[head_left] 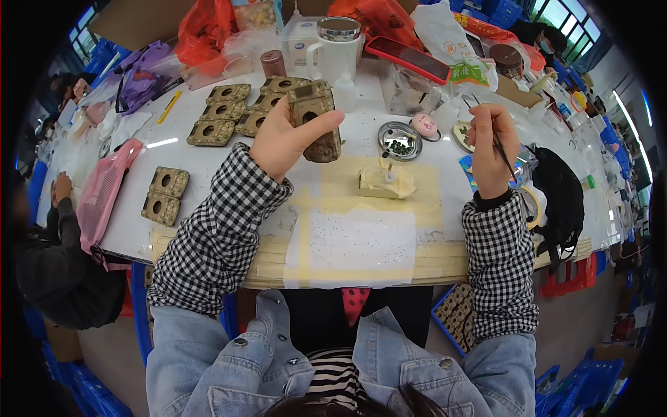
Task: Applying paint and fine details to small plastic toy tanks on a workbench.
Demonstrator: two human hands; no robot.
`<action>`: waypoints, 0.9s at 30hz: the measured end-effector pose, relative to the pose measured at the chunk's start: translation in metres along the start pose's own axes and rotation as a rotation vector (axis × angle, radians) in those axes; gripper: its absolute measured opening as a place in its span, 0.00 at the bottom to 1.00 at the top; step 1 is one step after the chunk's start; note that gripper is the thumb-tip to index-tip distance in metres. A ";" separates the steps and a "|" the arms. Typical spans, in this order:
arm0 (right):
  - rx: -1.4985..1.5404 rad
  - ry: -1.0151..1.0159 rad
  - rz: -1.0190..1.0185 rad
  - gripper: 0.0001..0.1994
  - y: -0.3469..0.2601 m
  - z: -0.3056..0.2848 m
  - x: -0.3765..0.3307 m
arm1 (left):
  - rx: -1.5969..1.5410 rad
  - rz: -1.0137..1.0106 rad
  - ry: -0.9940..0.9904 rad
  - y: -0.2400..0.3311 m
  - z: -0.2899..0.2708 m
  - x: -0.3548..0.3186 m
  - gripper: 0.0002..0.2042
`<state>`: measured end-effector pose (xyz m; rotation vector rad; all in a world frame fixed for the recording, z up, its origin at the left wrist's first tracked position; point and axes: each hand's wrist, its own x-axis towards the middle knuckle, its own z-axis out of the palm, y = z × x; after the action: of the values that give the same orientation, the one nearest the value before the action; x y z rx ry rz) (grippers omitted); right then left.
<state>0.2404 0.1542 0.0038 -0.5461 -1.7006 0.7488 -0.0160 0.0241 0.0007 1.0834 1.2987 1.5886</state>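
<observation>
My left hand [281, 142] grips a camouflage-patterned casing [321, 149] with a round hole, raised above the table and tilted. My thumb lies across its face. Closed in a pinch, my right hand [495, 142] holds thin dark tweezers [505, 156], over the right part of the table. Between the hands sits a round metal dish [383, 140] with small dark green pieces inside. Just nearer is a block wrapped in pale yellow tape [386, 184], with a short peg on top. Similar casings lie in a group [212, 132] beyond my left forearm, and another pair [165, 196] left of it.
White paper dotted with tiny specks [351, 240] is taped at the table's front edge. A white mug [338, 55], a red-cased phone [408, 60] and bags stand behind. A black pouch [561, 194] lies right, a pink mesh bag [108, 191] left. Another person's hand [62, 187] rests far left.
</observation>
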 end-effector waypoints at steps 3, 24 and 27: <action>-0.092 -0.077 -0.137 0.09 -0.030 0.007 0.014 | 0.024 -0.042 -0.100 0.014 0.000 -0.002 0.16; -0.294 -0.255 -0.463 0.06 -0.019 0.032 -0.011 | -0.384 -0.320 -0.059 -0.007 -0.009 -0.010 0.19; -0.306 -0.198 -0.476 0.06 -0.014 0.028 -0.003 | -0.335 -0.293 -0.057 -0.008 -0.009 -0.012 0.20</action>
<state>0.2148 0.1367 0.0076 -0.2566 -2.0442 0.2048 -0.0202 0.0115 -0.0097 0.6914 1.0506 1.4749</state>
